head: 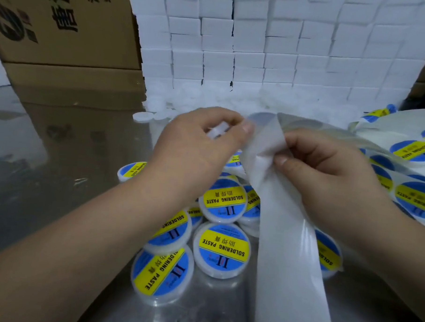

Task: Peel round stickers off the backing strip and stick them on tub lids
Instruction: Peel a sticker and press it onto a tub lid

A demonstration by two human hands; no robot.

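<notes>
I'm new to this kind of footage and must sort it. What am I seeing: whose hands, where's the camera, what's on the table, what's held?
No machine here: these are a person's two bare hands, filmed by one camera worn on their head, looking forward and down. The left hand grips a small white tub, blurred. The right hand pinches the pale backing strip, which runs down toward the camera. On the shiny metal table lies a heap of labelled tubs reading SOLDERING PASTE. At right, more stickers sit on their sheet. Behind stand stacked white boxes and cardboard cartons.
</notes>
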